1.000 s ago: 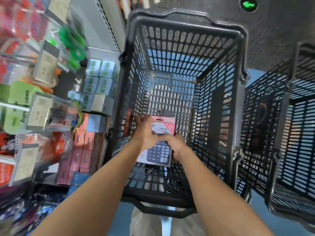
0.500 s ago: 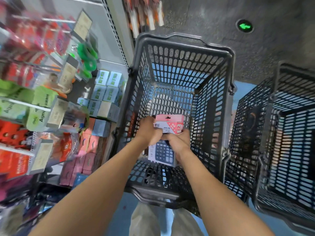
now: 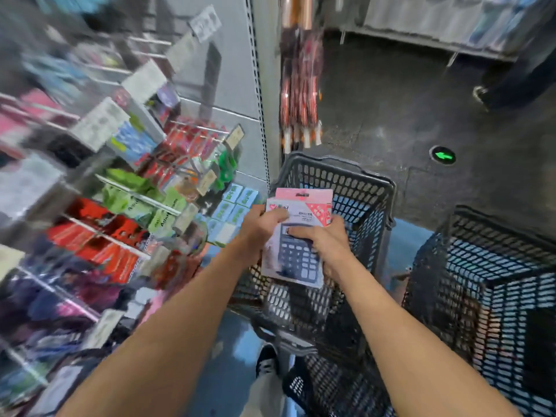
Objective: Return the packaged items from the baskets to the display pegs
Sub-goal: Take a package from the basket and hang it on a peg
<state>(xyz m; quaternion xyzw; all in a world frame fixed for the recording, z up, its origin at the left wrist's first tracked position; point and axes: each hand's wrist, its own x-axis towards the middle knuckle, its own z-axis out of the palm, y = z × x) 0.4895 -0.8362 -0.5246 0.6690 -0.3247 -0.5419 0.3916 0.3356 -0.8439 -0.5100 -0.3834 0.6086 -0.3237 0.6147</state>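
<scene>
A packaged calculator [image 3: 296,260], dark keys on a pink and white card, is held above the near rim of a black mesh basket [image 3: 361,188]. My left hand [image 3: 258,227] grips the pack's upper left edge. My right hand [image 3: 323,242] grips its right side, fingers across the calculator's top. At least one more pink card [image 3: 304,194] sits behind the front one. Display pegs [image 3: 129,194] with hanging packs fill the left side, blurred.
A second black mesh basket [image 3: 481,266] stands on the floor at the right. Small blue boxes [image 3: 234,203] are stacked low on the shelf beside the first basket. Red umbrellas [image 3: 301,94] hang at the shelf's end. A green arrow light [image 3: 443,155] marks the dark floor.
Both hands have lifted the calculator pack up out of the basket. The view has tilted up, so more of the peg wall and floor shows.
</scene>
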